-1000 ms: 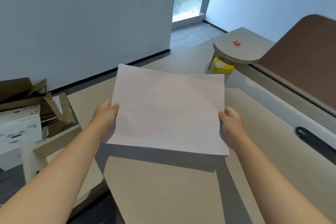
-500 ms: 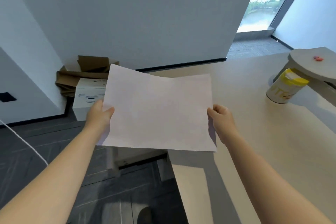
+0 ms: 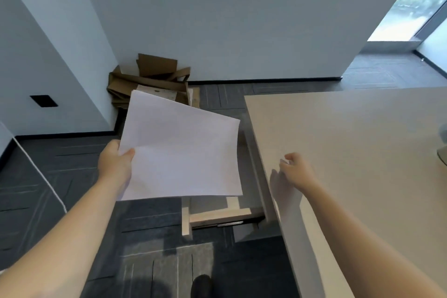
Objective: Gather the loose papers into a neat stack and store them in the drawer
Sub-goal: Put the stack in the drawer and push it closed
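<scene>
A thin stack of white papers (image 3: 183, 152) hangs in the air left of the desk, over the floor. My left hand (image 3: 115, 164) grips its left edge, thumb on top. My right hand (image 3: 294, 172) is off the papers, held over the desk's left edge with fingers loosely curled and nothing in them. Below the papers a pale wooden drawer (image 3: 217, 215) juts out from under the beige desk (image 3: 350, 152); the papers hide most of its inside.
Flattened brown cardboard (image 3: 150, 80) is piled against the wall in the corner. A white cable (image 3: 41, 172) runs across the dark carpet on the left. A dark shoe tip (image 3: 202, 285) shows at the bottom. A window is at the far right.
My view has swung left, off the desk toward the floor. My right hand has let go of the papers; my left hand alone now holds them, over the drawer.
</scene>
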